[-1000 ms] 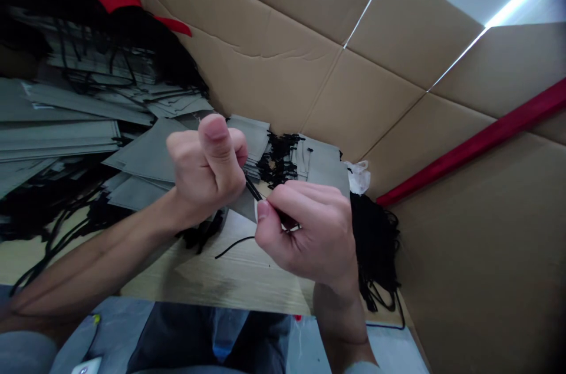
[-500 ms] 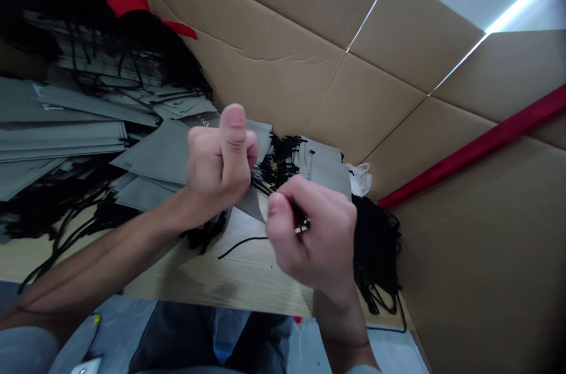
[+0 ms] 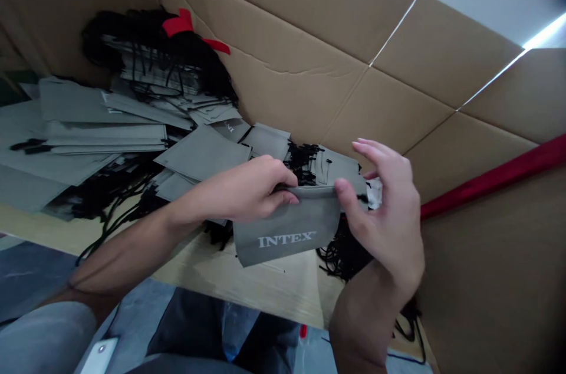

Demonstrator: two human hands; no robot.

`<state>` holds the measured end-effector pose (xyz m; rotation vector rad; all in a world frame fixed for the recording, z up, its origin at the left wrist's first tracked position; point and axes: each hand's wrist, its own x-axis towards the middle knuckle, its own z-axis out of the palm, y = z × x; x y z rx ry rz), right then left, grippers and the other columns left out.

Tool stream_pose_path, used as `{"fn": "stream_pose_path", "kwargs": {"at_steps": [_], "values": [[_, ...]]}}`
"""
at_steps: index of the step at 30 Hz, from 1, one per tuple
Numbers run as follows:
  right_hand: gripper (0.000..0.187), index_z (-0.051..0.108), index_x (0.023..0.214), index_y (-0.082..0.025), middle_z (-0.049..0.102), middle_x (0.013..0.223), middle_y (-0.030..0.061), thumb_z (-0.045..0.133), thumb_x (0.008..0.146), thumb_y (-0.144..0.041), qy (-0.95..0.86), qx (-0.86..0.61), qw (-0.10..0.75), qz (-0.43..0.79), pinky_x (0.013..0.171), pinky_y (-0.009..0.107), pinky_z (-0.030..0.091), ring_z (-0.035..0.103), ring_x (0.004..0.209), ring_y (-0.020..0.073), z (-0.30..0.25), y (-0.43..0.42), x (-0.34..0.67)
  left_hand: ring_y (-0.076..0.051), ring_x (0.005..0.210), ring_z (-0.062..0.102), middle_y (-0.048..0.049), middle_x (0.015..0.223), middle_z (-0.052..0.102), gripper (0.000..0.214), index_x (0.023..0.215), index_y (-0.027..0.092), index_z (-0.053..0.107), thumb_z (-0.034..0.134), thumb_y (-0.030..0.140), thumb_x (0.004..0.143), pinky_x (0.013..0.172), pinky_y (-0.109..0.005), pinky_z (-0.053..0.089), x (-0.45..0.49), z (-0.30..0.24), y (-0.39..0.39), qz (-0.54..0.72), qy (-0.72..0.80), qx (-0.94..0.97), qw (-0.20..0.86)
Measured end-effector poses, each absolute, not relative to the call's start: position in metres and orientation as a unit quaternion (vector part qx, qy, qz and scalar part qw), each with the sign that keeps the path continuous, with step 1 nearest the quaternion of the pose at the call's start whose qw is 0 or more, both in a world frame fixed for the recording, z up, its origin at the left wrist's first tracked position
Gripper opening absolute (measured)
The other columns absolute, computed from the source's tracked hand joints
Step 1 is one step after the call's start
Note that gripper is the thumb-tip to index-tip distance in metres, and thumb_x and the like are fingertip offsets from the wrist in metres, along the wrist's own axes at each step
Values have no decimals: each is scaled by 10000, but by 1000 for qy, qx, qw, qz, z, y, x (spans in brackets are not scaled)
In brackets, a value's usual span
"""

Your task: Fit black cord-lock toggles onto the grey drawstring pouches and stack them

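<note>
I hold a small grey fabric pouch [image 3: 287,229] printed with white INTEX lettering, above the front of a wooden table [image 3: 247,279]. My left hand [image 3: 247,188] pinches its top edge at the left, fingers closed on the cloth. At the right end of that edge my right hand [image 3: 389,215] grips with thumb and forefinger, the other fingers spread upward. The pouch hangs flat below both hands, logo facing me.
Stacks of grey pouches [image 3: 101,126] cover the left and back of the table, mixed with tangles of black cord [image 3: 115,197]. A red ribbon [image 3: 181,25] lies on the far pile. Cardboard walls [image 3: 309,26] enclose the back and right, crossed by a red bar [image 3: 495,176].
Earlier both hands were fists working a black cord close together. Now they have parted and hold the grey pouch stretched between them; the view has shifted right and up.
</note>
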<state>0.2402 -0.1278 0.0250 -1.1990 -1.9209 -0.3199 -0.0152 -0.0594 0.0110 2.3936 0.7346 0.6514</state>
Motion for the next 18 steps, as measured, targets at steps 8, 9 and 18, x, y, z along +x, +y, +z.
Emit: {"fn": "stream_pose_path", "kwargs": {"at_steps": [8, 9, 18], "values": [[171, 832, 1081, -237, 870, 1019, 58, 664, 1109, -251, -850, -446, 277, 40, 626, 318, 568, 796, 882, 232, 19, -118, 246, -146, 598, 503, 22, 651, 615, 459, 831, 229, 743, 575, 548, 1115, 602, -316, 331, -36, 6, -67, 266, 329, 871, 252], [161, 835, 1092, -238, 870, 1040, 67, 683, 1106, -289, -837, -463, 289, 46, 584, 306, 540, 792, 895, 237, 19, -116, 250, -155, 622, 518, 13, 662, 612, 523, 815, 229, 717, 492, 577, 1134, 626, -320, 346, -49, 2, -63, 280, 353, 864, 226], [310, 621, 1013, -275, 629, 748, -34, 668, 1099, -568, -656, -514, 482, 270, 502, 281, 434, 536, 556, 144, 1, -72, 248, -424, 1230, 724, -248, 1154, 776, 577, 1180, 88, 771, 450, 567, 1170, 1100, -560, 553, -173, -78, 5, 280, 695, 658, 79]]}}
